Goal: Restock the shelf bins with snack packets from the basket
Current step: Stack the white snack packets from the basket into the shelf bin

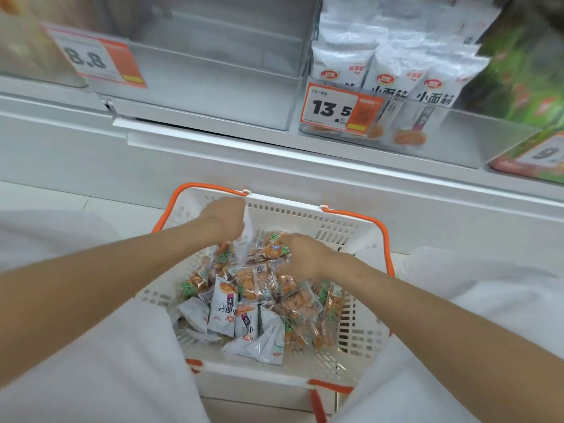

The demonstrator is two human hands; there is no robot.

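A white basket [305, 213] with orange handles sits between my knees, holding several snack packets: clear ones with orange snacks [254, 280] and white-grey ones [224, 309]. My left hand [225, 219] is over the basket's far left side, closed on a white-grey packet [245, 242] that hangs down from it. My right hand [300, 251] is down in the pile, fingers closed on clear orange packets [271, 247]. On the shelf above, an empty clear bin [207, 83] stands in the middle. To its right, a bin [457, 138] holds white packets behind a 13.5 price tag [334, 111].
A price tag reading 8.8 [97, 61] hangs at the upper left beside another clear bin [33, 53]. Green packets [525, 71] fill a bin at the far right. The white shelf ledge [274, 166] runs just beyond the basket. My legs in white flank the basket.
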